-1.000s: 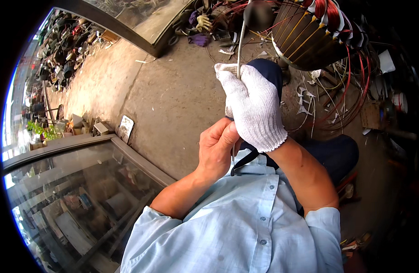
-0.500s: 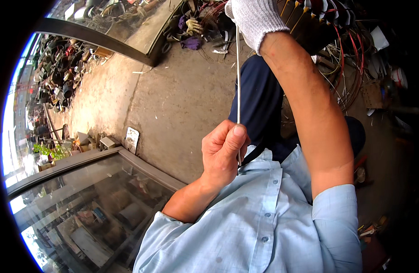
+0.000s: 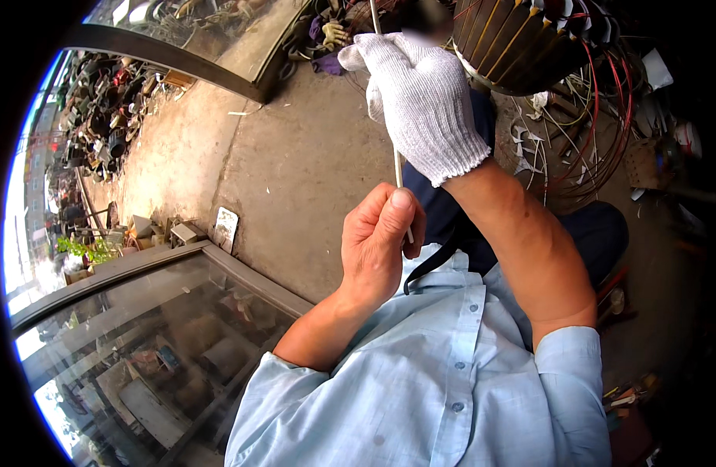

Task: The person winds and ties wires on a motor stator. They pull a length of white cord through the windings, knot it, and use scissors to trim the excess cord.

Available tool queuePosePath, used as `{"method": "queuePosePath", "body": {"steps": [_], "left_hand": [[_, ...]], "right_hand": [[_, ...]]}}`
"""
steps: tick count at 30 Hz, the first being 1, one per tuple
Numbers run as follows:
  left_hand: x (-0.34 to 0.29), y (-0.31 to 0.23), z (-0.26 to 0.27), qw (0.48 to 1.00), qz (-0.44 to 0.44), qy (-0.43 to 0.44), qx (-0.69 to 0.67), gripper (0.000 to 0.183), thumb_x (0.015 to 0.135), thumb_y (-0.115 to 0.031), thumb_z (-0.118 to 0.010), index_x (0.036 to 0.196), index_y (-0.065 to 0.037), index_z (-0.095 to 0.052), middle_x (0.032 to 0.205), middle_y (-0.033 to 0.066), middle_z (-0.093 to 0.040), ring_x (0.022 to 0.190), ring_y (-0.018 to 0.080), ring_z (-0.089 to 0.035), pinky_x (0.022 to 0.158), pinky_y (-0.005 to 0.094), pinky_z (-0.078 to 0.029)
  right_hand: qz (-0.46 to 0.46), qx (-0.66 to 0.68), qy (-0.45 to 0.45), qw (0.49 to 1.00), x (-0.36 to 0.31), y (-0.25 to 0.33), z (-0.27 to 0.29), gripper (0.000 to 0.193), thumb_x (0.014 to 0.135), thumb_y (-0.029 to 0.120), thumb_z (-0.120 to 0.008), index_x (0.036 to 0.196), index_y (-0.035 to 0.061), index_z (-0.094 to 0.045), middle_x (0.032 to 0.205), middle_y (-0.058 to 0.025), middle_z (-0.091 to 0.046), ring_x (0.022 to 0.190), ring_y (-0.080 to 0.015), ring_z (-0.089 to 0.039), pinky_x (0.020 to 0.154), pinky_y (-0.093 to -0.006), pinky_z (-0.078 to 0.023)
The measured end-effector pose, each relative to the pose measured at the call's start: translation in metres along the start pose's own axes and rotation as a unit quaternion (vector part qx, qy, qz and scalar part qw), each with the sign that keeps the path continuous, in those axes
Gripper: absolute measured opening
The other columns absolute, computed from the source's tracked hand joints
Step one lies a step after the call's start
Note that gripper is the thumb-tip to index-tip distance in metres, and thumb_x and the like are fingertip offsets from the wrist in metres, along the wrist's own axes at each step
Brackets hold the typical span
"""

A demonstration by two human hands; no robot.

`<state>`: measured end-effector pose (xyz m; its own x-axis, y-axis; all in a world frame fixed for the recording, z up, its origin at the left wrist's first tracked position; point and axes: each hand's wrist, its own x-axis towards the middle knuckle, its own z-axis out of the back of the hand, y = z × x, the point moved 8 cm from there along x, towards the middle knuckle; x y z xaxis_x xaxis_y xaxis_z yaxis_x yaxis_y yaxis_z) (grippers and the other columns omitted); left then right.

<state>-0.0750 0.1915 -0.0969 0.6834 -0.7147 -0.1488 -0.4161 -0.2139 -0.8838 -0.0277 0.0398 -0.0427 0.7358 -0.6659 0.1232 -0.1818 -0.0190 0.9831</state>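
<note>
Cord (image 3: 398,167) held straight in front of the shirt (image 3: 358,381)
The bare left hand (image 3: 380,237) pinches its near end, seemingly as an anchor; the right hand (image 3: 420,97) curls round it farther out, its glove (image 3: 447,144) probably sparing skin from rubbing.

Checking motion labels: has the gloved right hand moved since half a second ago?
Yes. Judged against the purple item on the floor, the gloved right hand has come down the picture, back toward the blue shirt.
</note>
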Motion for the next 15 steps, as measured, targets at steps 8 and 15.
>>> {"method": "queuePosePath", "body": {"steps": [8, 15], "left_hand": [[0.011, 0.0, -0.001, 1.0, -0.01, -0.009, -0.008, 0.039, 0.108, -0.036, -0.057, 0.085, -0.005, -0.059, 0.071, 0.0033, -0.058, 0.056, 0.0092, -0.048, 0.05, 0.0243, -0.038], [0.011, -0.003, 0.004, 0.999, -0.049, 0.002, 0.019, 0.038, 0.108, -0.032, -0.057, 0.082, -0.004, -0.055, 0.067, 0.0059, -0.056, 0.055, 0.011, -0.045, 0.049, 0.0255, -0.034]], "right_hand": [[0.056, -0.078, -0.014, 0.995, -0.007, 0.001, 0.003, 0.031, 0.101, 0.026, -0.062, 0.091, -0.0012, -0.074, 0.078, -0.0169, -0.074, 0.073, -0.0306, -0.073, 0.067, -0.0389, -0.055], [0.043, -0.073, -0.002, 0.996, -0.006, 0.001, 0.001, 0.035, 0.101, 0.028, -0.06, 0.087, -0.0005, -0.075, 0.071, -0.0162, -0.071, 0.066, -0.0318, -0.07, 0.062, -0.0399, -0.053]]}}
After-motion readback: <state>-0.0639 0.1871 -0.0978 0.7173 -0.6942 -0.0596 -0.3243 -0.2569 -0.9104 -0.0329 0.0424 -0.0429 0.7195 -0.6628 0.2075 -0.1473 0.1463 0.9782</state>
